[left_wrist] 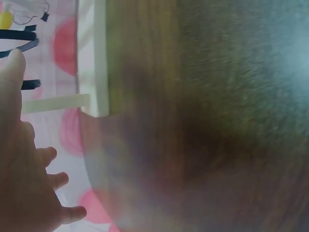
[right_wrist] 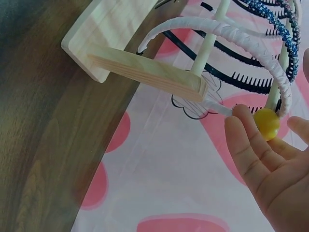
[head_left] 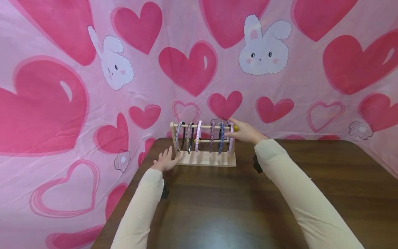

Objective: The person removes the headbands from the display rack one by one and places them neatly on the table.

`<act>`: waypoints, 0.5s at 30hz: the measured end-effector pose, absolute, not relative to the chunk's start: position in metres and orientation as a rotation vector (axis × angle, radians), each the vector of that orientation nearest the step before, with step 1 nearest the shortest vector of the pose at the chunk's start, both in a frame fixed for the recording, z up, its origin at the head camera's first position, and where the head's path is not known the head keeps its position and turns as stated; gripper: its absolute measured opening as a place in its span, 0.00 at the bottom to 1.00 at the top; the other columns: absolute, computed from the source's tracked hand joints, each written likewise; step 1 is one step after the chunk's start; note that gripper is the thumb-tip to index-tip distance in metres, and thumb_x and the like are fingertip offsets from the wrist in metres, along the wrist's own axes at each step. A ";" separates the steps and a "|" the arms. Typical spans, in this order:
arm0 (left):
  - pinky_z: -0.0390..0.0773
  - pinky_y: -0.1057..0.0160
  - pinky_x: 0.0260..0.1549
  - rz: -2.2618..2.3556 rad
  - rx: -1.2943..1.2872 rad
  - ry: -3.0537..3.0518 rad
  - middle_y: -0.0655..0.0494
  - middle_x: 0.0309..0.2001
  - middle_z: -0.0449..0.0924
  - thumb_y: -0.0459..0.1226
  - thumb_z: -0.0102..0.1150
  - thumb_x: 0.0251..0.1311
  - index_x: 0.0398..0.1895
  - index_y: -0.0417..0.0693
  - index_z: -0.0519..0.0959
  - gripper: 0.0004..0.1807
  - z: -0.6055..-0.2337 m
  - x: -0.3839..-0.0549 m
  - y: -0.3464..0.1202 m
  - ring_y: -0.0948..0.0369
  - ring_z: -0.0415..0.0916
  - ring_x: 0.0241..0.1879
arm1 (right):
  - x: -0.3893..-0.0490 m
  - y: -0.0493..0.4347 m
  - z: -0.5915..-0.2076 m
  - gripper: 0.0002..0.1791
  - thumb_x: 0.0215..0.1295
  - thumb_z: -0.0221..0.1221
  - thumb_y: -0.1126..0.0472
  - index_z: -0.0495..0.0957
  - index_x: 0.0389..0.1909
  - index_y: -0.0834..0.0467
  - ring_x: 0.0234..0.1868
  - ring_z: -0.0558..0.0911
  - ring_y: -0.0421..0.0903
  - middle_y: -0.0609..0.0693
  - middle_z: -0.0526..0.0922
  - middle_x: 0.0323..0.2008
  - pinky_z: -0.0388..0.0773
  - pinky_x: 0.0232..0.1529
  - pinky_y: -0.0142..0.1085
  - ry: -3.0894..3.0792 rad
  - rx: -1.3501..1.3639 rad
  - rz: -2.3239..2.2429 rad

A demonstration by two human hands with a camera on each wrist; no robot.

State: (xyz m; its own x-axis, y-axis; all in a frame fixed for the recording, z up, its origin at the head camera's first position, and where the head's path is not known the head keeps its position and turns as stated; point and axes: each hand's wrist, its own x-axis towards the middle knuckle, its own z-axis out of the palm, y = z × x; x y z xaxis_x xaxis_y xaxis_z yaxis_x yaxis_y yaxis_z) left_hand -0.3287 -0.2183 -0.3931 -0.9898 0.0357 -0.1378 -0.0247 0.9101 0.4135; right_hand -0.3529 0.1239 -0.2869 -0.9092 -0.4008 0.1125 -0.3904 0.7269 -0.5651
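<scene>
A wooden headband rack (head_left: 206,159) stands on the table, with several headbands hung along its bars. My left hand (head_left: 164,160) is at the rack's left end, fingers spread, thumb near the base; in the left wrist view, this hand (left_wrist: 24,164) holds nothing. At the other end my right hand (head_left: 245,131) reaches the top bar beside a pale lilac headband (head_left: 231,138). The right wrist view shows its loosely extended fingers (right_wrist: 246,150) around a yellow ball (right_wrist: 267,124) on the bar's end. The wrapped pale headband (right_wrist: 207,25) arches just beyond them. Contact there is unclear.
A blue glittery headband (head_left: 221,138) and a pink one (head_left: 198,136) hang farther along the rack. Brown wooden table (head_left: 217,207) extends in front and to the right. Behind it hangs a pink cloth (head_left: 186,31) printed with hearts and rabbits.
</scene>
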 end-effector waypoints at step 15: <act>0.39 0.28 0.52 0.566 -0.162 3.020 0.33 0.68 0.43 0.58 0.36 0.65 0.71 0.43 0.48 0.40 -0.426 -0.330 -0.205 0.34 0.36 0.65 | -0.354 0.122 -0.294 0.47 0.57 0.64 0.55 0.46 0.72 0.54 0.33 0.77 0.55 0.62 0.63 0.59 0.77 0.32 0.39 2.774 -0.612 -1.237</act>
State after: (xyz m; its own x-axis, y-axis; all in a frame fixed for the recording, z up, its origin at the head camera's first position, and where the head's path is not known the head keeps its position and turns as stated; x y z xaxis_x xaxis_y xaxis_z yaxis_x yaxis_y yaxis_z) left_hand -0.3302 -0.2054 -0.4262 -0.9924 -0.0913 -0.0827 -0.1150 0.9268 0.3575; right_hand -0.3538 0.1223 -0.2940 -0.9211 -0.3708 0.1190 -0.3363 0.6035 -0.7230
